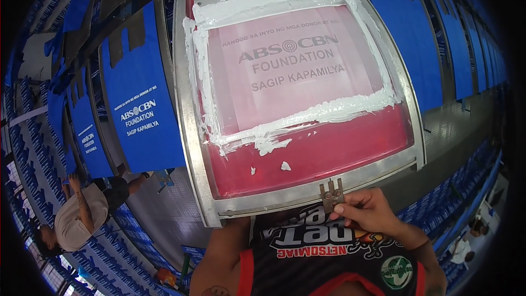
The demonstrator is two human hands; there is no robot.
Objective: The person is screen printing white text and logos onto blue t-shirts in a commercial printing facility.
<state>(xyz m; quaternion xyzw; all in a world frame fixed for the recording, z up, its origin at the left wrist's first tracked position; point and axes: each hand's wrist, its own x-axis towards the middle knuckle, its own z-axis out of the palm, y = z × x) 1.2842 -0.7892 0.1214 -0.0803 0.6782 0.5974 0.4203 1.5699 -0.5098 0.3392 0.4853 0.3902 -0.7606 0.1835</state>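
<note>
Metal frame (274, 198) across the centre, far edge cut off, holding a red panel (312, 156) ringed with white paste (323, 108). Blue sheets (141, 71) flank it, fading into dark corners. Left hand hidden beyond the frame; its state can't be told. Right hand (368, 209) pinches 1 3-pronged metal fitting (332, 200) at the near edge; any attachment is unclear.

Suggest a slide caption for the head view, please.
The right hand grips a metal bracket at the near edge of a framed red screen bearing white paste, with blue bags alongside.
</note>
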